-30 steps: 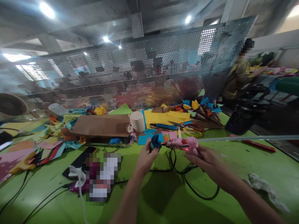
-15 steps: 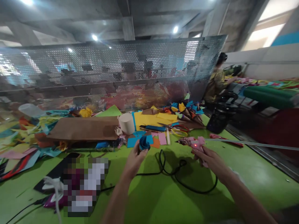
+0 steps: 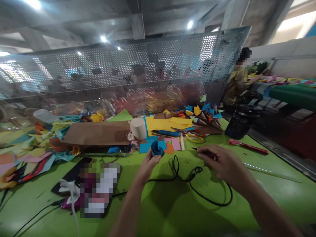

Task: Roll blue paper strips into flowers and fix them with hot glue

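Note:
My left hand (image 3: 148, 164) pinches a coiled blue paper flower (image 3: 157, 148), its rolled petals facing up above the table. To the right, my right hand (image 3: 219, 161) is closed over the glue gun, back of the hand up. The hand covers most of the gun; its dark pointed nozzle (image 3: 195, 148) shows past the fingertips. A clear glue stick (image 3: 271, 171) runs out behind that hand toward the right. Below both hands loops a black cable (image 3: 209, 200). Small blue paper pieces (image 3: 145, 146) and a pink paper square (image 3: 176, 144) lie beyond the left hand.
Scissors (image 3: 197, 135), a blue cutter (image 3: 166, 133) and a white tape roll (image 3: 138, 128) lie along the back. Brown paper (image 3: 96, 133) and a phone (image 3: 66, 177) are left. A red-handled tool (image 3: 251, 147) and a dark mug (image 3: 242, 121) stand right; a person (image 3: 235, 80) works beyond.
My right hand has turned over, now covering the pink gun body that showed before. The glue stick now slants lower. My left hand keeps its hold on the blue flower; the view has shifted slightly.

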`<state>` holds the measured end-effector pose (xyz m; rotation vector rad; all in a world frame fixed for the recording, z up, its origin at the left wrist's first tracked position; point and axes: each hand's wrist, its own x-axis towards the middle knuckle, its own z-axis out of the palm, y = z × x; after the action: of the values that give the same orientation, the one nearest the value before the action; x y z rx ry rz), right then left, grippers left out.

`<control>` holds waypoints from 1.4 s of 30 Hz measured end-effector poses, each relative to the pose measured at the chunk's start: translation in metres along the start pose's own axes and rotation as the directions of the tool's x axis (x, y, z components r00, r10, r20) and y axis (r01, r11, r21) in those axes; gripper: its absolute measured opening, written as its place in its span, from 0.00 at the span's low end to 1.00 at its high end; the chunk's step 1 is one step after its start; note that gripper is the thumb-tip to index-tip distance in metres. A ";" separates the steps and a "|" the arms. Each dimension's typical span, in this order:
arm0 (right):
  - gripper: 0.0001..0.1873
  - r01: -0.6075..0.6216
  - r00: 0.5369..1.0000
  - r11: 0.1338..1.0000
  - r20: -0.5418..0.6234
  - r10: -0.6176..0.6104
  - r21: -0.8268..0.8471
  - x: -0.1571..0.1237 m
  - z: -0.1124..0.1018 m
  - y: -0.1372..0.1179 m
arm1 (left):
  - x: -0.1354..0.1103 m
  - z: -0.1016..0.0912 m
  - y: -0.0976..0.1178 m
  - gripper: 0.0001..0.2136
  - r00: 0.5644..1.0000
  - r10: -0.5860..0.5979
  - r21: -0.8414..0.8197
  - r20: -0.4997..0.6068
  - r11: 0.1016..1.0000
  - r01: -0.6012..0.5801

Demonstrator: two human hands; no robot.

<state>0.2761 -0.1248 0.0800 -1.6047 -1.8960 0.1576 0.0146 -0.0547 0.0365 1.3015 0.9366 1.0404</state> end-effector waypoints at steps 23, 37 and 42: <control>0.09 0.484 0.875 0.874 -0.002 -0.484 -0.053 0.038 0.055 -0.061 | -0.001 0.005 0.003 0.20 0.998 -0.046 0.091 0.052 0.995 0.041; 0.10 0.539 0.841 0.832 0.022 -0.541 -0.128 0.037 0.055 -0.059 | -0.002 0.005 0.005 0.16 0.997 -0.033 0.080 0.073 0.996 0.027; 0.11 0.566 0.820 0.810 0.012 -0.572 -0.154 0.037 0.054 -0.060 | -0.002 0.004 0.005 0.15 0.995 -0.034 0.121 0.097 0.992 0.022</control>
<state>0.1947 -0.0891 0.0802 -1.0415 -2.3157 -0.2780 0.0173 -0.0578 0.0418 1.4217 0.9514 0.9010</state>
